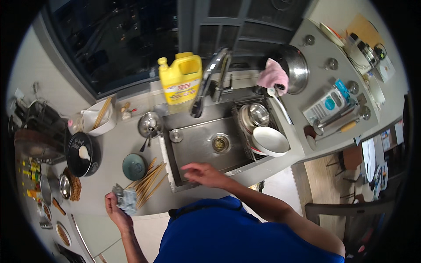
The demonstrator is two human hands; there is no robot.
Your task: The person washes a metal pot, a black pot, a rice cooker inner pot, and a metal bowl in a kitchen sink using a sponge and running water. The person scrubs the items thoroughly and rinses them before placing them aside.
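Note:
My left hand grips a crumpled grey-blue cloth above the counter's front edge. Just right of the cloth, a loose bundle of wooden chopsticks lies fanned out on the counter. A green bowl stands behind their upper ends. My right hand hovers over the front rim of the steel sink, holding nothing, with its fingers partly spread. Inside the sink are a drain strainer and a small round metal piece in the back left corner.
A dish rack with a white bowl sits at the sink's right. Behind the sink stand a curved faucet and a yellow jug. Leftward are a metal bowl, a black pot and a white container.

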